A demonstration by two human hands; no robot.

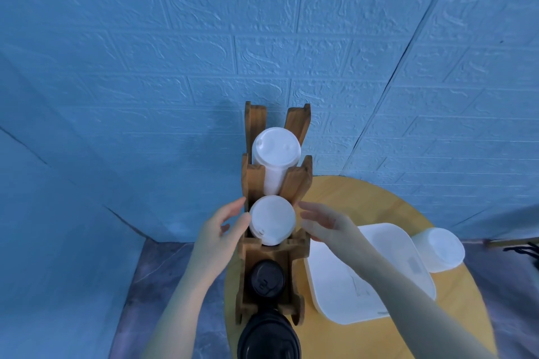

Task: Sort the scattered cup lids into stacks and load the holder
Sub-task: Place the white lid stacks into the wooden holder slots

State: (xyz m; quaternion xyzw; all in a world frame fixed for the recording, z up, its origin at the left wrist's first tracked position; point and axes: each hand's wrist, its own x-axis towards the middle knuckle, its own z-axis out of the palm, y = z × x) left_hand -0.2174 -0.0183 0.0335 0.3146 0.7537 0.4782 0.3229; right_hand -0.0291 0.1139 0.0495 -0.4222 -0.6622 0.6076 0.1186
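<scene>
Left hand point(221, 230): fingers relaxed, thumb touching white lid stack point(272, 220) in wooden holder point(294, 183).
Right hand point(326, 223): fingers spread, beside it.
Black lid stack point(268, 335): cut off below.

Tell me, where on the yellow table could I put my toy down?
Bare spots: the yellow table behind the white tray, toward the blue wall, and its near right edge past the tray. It's crowded by the wooden holder, where both hands hover, and by the white lid stack beside the tray.

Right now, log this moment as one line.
left hand open, touching white lid stack | right hand open, beside holder | tray empty
</scene>
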